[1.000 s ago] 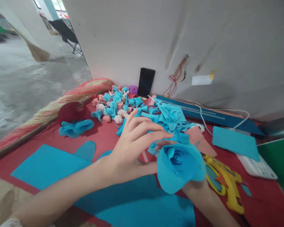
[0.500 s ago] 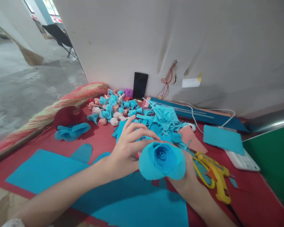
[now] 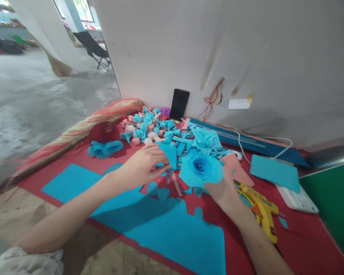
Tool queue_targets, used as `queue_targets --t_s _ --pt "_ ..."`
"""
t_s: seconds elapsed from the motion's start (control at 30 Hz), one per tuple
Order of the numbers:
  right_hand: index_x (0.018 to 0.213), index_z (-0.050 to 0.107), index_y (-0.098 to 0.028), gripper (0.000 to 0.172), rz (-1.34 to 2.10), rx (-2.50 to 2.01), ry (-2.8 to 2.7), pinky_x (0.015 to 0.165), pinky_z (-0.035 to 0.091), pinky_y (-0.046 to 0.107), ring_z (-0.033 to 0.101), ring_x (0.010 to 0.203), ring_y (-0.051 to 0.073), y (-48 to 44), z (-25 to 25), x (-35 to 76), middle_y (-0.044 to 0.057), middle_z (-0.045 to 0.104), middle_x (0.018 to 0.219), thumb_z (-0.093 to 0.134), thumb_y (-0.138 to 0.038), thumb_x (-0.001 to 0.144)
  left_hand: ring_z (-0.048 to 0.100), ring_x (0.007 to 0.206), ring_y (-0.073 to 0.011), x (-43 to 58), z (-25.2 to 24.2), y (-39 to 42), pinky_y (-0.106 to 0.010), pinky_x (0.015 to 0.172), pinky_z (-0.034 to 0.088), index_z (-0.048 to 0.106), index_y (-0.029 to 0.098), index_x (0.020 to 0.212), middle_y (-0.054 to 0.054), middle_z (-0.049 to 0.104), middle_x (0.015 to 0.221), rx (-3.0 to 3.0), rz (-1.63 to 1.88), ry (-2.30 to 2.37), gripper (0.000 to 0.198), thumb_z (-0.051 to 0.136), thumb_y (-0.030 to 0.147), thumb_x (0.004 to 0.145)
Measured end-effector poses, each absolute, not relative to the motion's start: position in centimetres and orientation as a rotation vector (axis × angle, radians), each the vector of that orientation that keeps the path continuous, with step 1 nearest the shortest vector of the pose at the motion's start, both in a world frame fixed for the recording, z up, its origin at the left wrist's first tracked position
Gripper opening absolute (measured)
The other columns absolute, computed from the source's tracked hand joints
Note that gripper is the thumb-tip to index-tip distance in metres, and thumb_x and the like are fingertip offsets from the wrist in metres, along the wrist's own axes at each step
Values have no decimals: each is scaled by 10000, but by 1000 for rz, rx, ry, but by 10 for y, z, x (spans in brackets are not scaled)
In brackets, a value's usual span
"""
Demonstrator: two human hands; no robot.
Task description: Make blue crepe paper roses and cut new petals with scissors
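Observation:
My right hand (image 3: 225, 191) grips a blue paper rose (image 3: 200, 170) from beneath, its spiral centre facing up at me. The fingers on its base are mostly hidden by the petals. Left of the rose, my left hand (image 3: 145, 162) is curled, thumb and fingertips drawn together at the near edge of a blue paper piece (image 3: 172, 152). Whether any paper is pinched there I cannot make out. Small cut blue petals (image 3: 160, 193) lie below on the red table (image 3: 306, 244). A large blue sheet (image 3: 183, 233) with a cut edge spreads nearer to me.
A yellow glue gun (image 3: 265, 214) and yellow-handled scissors (image 3: 248, 196) lie right of my right hand. Paper scraps (image 3: 205, 139), small finished roses (image 3: 145, 124) and a phone (image 3: 179, 104) are at the back. A larger blue paper flower (image 3: 104, 149) and a broom (image 3: 83, 128) are left.
My left hand has left the rose and moved down-left to the blue paper piece. My right hand holds the rose slightly farther away. The camera view has shifted left.

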State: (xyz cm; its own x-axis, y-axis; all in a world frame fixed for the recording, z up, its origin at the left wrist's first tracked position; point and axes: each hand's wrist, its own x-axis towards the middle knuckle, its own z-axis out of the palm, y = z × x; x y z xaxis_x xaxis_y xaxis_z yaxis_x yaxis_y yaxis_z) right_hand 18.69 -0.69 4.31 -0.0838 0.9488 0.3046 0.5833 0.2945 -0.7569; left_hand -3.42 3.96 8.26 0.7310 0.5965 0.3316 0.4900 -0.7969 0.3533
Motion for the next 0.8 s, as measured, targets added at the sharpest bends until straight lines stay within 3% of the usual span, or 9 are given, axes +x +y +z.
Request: queue_targets --t_s 0.17,0.37,0.53,0.8 --pt "697 588 -170 249 682 -1385 -1809 601 475 283 563 589 125 -1 41 191 -8 589 608 531 -373 829 574 794 -194 -88 50 34 -298 706 436 631 150 864 -73 652 818 2636 536 1133 268 389 264 882" --pt "765 640 -174 199 860 -1355 -1820 485 488 276 590 514 162 -1 33 191 9 614 534 551 -351 788 586 910 -220 -160 24 33 -333 800 457 611 154 940 -99 652 958 2474 626 1469 296 377 326 879" --pt "780 670 -192 184 967 -1325 -1811 413 474 268 612 491 193 3 23 192 18 635 524 568 -344 765 505 1082 -225 -178 11 36 -446 907 415 514 167 1126 -95 540 1169 2483 502 1379 295 451 307 874" --pt "851 672 -176 219 973 -1268 -1764 452 505 269 645 562 202 -7 39 191 56 692 697 576 -356 772 558 944 -198 -182 2 39 -403 798 481 505 154 1114 -84 545 1105 2458 433 1357 293 490 295 857"
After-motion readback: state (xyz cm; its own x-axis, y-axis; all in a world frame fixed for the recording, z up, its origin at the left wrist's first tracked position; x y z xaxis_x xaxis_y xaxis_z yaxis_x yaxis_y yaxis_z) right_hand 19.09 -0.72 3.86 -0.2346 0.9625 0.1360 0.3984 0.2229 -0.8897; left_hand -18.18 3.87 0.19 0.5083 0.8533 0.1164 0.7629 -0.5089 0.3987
